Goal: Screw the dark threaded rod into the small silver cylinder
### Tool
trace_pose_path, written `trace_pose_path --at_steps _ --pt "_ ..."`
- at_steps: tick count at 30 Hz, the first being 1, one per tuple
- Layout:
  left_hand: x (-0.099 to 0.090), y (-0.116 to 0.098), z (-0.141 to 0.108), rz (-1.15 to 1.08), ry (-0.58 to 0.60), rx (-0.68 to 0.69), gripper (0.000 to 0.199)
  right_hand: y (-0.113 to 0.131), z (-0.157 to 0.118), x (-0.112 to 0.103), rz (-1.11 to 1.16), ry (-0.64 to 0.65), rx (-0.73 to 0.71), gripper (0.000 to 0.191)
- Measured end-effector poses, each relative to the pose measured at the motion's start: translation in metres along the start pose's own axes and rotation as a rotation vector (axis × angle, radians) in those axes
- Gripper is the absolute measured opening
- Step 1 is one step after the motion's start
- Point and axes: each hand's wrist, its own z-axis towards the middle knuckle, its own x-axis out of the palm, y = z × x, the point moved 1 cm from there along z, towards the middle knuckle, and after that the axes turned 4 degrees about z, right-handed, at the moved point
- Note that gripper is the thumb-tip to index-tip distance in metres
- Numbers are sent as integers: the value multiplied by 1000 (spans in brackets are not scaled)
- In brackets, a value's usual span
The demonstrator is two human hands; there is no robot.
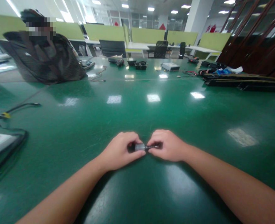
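Note:
My left hand [124, 149] is closed around the thick end of a small dark cylinder with a pale grey band [140, 147]. Its narrow black tip [152, 147] points right and is pinched between the thumb and fingers of my right hand [166, 145]. The piece lies level, low over the green tabletop [151, 118], and both hands nearly meet around it. Fingers cover both ends, so its exact kind is unclear.
A large dark bag [46, 59] stands at the far left. Cables [13, 124] lie along the left edge. At the back are a white box [170, 66] and several dark parts [137, 64]. Black flat strips [244, 81] are stacked at the right.

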Motion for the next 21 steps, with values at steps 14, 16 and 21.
trace_pose_path --at_steps 14,16,21 --pt "0 0 0 -2 5 4 24 -1 -2 -4 -30 12 21 6" --pt "0 0 0 -3 6 5 24 -2 -2 -4 -28 11 19 7" --pt "0 0 0 -16 7 6 24 -3 -3 -7 -29 15 16 7"
